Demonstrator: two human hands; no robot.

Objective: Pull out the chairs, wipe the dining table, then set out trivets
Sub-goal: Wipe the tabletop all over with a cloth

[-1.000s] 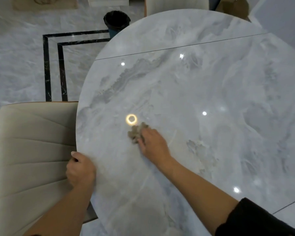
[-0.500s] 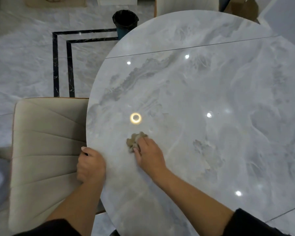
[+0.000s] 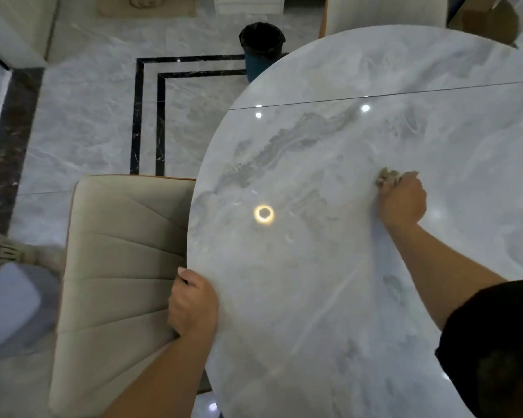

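A round grey marble dining table [image 3: 329,267] fills the right of the view. My right hand [image 3: 402,200] presses a crumpled beige-grey cloth [image 3: 385,176] flat on the tabletop, near its middle. My left hand [image 3: 192,303] grips the table's left edge, fingers curled over the rim. A cream padded chair [image 3: 118,267] stands beside that edge, its seat partly under the table. No trivets are in view.
A dark bin [image 3: 261,46] with a black liner stands on the floor beyond the table's far-left rim. Another cream chair [image 3: 384,13] sits at the far side. A cardboard box [image 3: 483,19] is at the top right. Marble floor lies to the left.
My right hand has swept the cloth across the tabletop to the right and farther away. My left hand stays on the table's edge. The camera has shifted to the left.
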